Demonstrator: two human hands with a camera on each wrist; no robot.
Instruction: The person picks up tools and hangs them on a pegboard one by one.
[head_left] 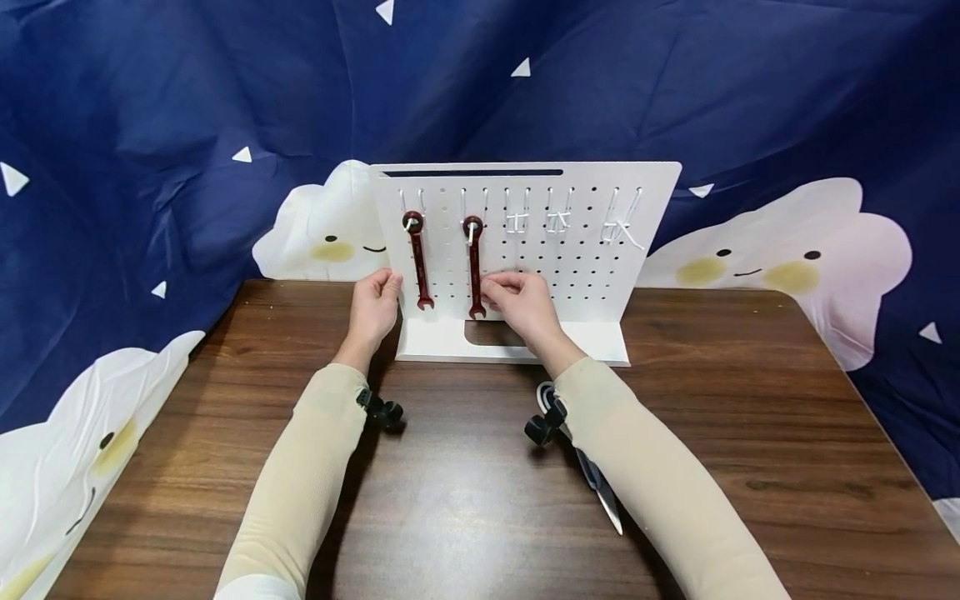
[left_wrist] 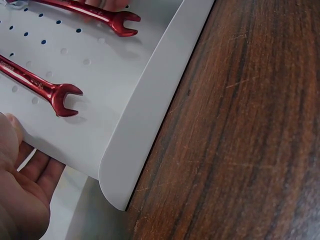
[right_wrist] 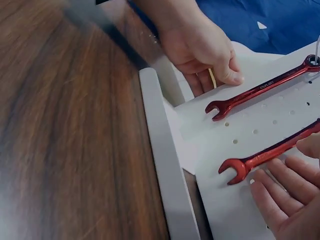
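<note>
Pinching the left edge of a white pegboard point(head_left: 658, 187) with the left hand point(head_left: 375, 310), thumb in front and fingers behind. Reaching with the right hand point(head_left: 528, 304) to the shaft of a red wrench point(head_left: 476, 271), thumb up against it and fingers slightly bent and spread alongside; cannot tell whether pinching or only touching. Hanging by its ring end from a white hook point(head_left: 470, 234), open jaw downward. Can see another red wrench point(head_left: 420, 262) hung likewise, just left. Can make out lettering point(right_wrist: 266, 85) on its shaft in the right wrist view, too small to read. Also visible: scissors point(head_left: 589, 471) on the brown table point(head_left: 450, 483), partly beneath the right forearm.
</note>
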